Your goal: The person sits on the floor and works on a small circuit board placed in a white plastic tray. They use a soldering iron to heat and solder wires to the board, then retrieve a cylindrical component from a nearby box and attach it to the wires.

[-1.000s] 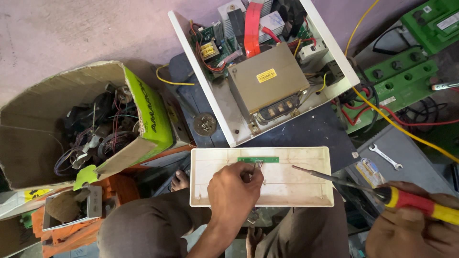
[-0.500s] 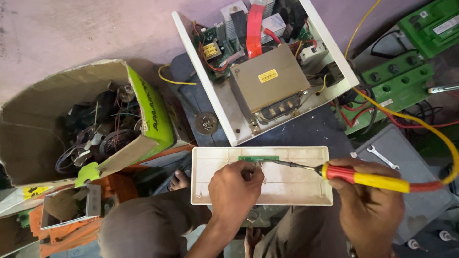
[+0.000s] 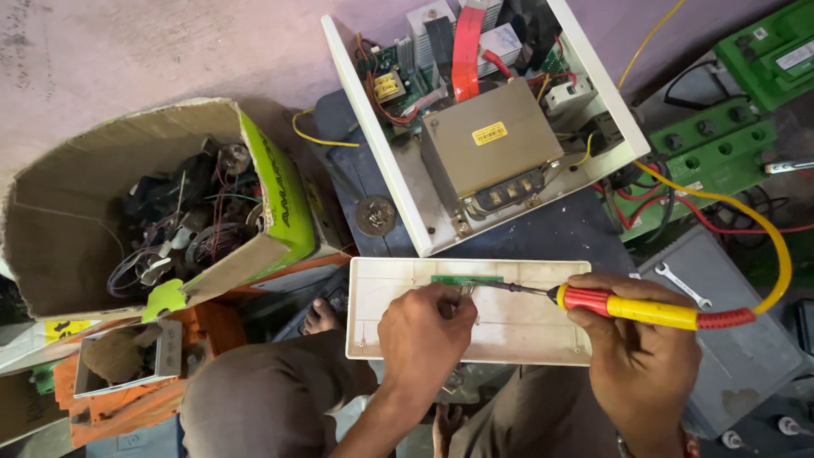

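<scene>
Open white casing (image 3: 475, 127) far; cardboard box (image 3: 153, 220) left. Left hand (image 3: 426, 326) pinches green board (image 3: 465, 279) on cream panel (image 3: 526, 326); right hand (image 3: 638, 356) grips soldering iron (image 3: 636, 309).

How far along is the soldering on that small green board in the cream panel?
Done: the white case lies open, its cream panel off and on the lap. In hand: the right hand holds the soldering iron, tip at the green board, while the left hand steadies it. Left: the joints are too small to judge; the panel is not refitted.
</scene>
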